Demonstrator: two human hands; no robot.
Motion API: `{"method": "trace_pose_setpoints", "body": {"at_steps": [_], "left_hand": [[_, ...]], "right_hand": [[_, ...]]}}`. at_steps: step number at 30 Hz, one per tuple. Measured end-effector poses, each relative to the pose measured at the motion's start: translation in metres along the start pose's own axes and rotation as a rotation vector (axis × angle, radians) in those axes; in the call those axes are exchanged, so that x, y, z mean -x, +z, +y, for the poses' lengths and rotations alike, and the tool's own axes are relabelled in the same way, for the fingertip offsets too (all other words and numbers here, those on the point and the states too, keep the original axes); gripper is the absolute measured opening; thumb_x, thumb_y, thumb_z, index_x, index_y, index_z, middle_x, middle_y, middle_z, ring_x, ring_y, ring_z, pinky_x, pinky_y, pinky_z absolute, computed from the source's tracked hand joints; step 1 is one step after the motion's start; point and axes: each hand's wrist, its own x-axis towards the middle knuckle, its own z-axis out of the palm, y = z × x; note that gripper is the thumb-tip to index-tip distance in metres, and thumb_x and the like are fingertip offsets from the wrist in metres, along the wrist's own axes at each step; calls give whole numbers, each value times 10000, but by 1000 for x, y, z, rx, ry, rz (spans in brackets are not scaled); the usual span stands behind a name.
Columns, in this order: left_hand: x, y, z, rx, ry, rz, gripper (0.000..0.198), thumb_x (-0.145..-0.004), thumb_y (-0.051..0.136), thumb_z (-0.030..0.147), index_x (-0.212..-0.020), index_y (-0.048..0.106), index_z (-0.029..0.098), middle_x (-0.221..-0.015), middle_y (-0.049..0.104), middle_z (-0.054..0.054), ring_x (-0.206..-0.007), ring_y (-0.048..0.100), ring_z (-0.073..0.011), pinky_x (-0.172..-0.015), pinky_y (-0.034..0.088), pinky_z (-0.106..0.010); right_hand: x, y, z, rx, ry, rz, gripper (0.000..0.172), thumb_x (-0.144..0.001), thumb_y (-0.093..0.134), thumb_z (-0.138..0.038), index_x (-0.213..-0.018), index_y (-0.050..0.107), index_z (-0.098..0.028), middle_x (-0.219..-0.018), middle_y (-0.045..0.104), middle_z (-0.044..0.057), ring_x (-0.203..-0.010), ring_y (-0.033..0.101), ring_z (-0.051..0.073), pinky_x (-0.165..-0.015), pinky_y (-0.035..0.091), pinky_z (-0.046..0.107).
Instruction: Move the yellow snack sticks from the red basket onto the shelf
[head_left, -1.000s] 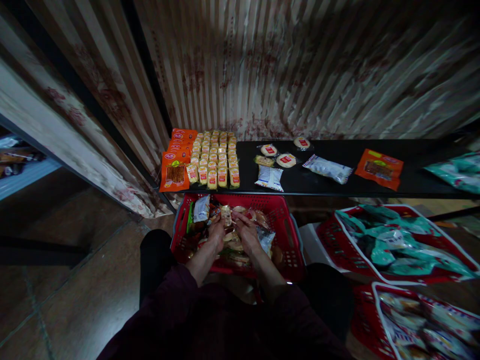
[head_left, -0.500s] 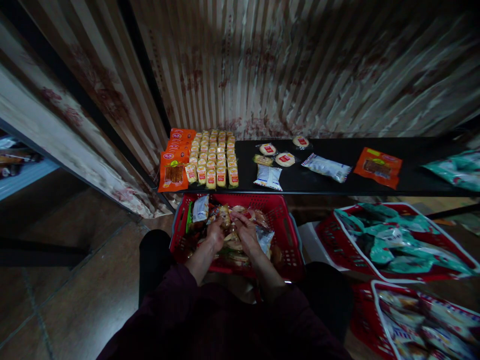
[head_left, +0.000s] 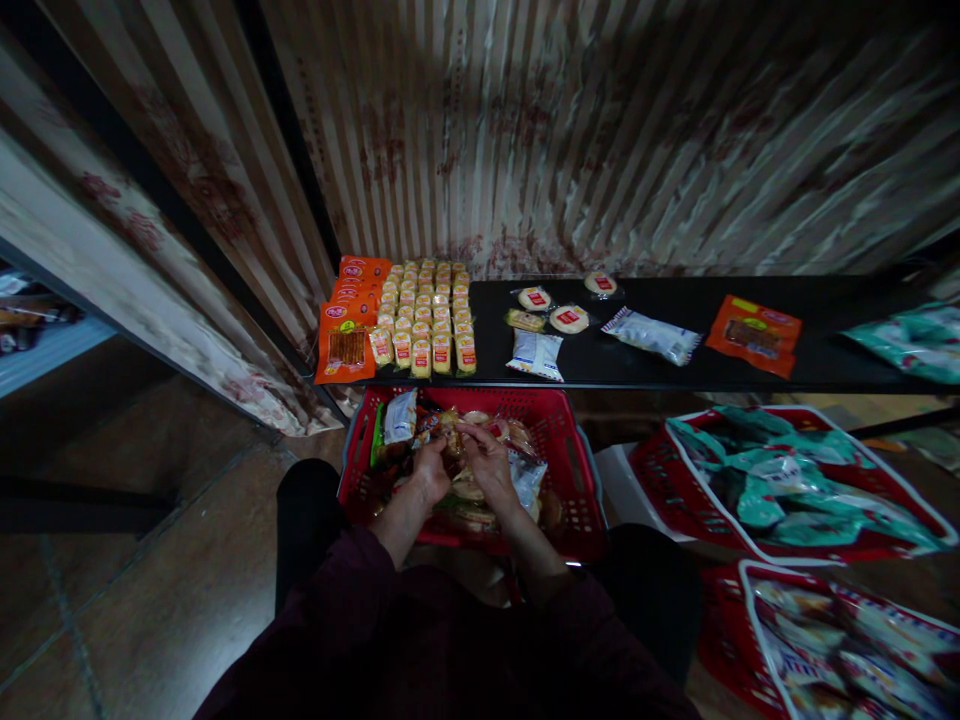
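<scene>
**Both hands in the red basket, working on one small packet**

Since the earlier frame, the two hands have drawn closer together and risen slightly over the snack pile; the shelf and the other baskets are unchanged.

The left hand point(head_left: 430, 470) and right hand point(head_left: 489, 464) meet above the middle of the red basket point(head_left: 577, 480), which sits on the floor directly below the black shelf point(head_left: 675, 375). Both hands are curled, fingertips pinched on a small pale snack packet point(head_left: 453, 437) held between them, just above the heap of mixed packets filling the basket. How firmly each hand grips cannot be told; the light is poor and the packet is small. A white packet point(head_left: 401, 415) lies at the basket's rear left corner.

On the shelf, at its left end, stand orange packets point(head_left: 346, 342) in a row, and just beside them a tidy block of small yellow packets point(head_left: 427, 315). Further right lie round biscuit packets point(head_left: 568, 318), a white pouch point(head_left: 536, 353), a clear bag point(head_left: 651, 336) and a single orange packet point(head_left: 754, 335), well apart from one another.

To the right, a second red basket point(head_left: 660, 470) holds teal bags; a third point(head_left: 720, 640), nearer, holds assorted packets.
</scene>
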Motion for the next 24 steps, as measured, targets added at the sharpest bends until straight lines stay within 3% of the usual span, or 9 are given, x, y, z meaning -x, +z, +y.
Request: {"method": "trace_pose_setpoints", "body": {"at_steps": [4, 9, 16, 24], "left_hand": [[-1, 0, 0, 39, -24, 33, 140, -873, 483, 163, -807, 604, 142, -675, 630, -23, -555, 573, -113, -562, 442, -231], [-1, -2, -1, 57, -4, 68, 126, -852, 510, 140, -771, 607, 138, -680, 639, -24, -588, 592, -110, -634, 477, -227], [4, -3, -4, -51, 131, 84, 74, -810, 595, 203, -794, 639, 145, -703, 649, -21, -627, 601, -115, -654, 488, -240], [0, -12, -18, -170, 282, -32, 215, -750, 639, 211, -955, 701, 189, -1013, 707, -60, -931, 646, -169, -806, 498, -273]], "right_hand": [[1, 0, -6, 201, -146, -12, 263, -778, 527, -309, -921, 744, -271, -1017, 721, 18, -1017, 609, 225, -988, 433, 406], [3, 0, -5, 380, -224, -77, 276, -814, 521, -330, -970, 735, -249, -1026, 722, 57, -1026, 611, 245, -1025, 399, 429], [6, -2, 13, 392, -91, -23, 327, -799, 546, -410, -1027, 701, -233, -1075, 710, 79, -1056, 613, 265, -1004, 424, 435], [5, -3, 19, 385, -5, -8, 413, -781, 540, -496, -1056, 674, -218, -974, 723, 90, -907, 658, 270, -884, 484, 420]]}}
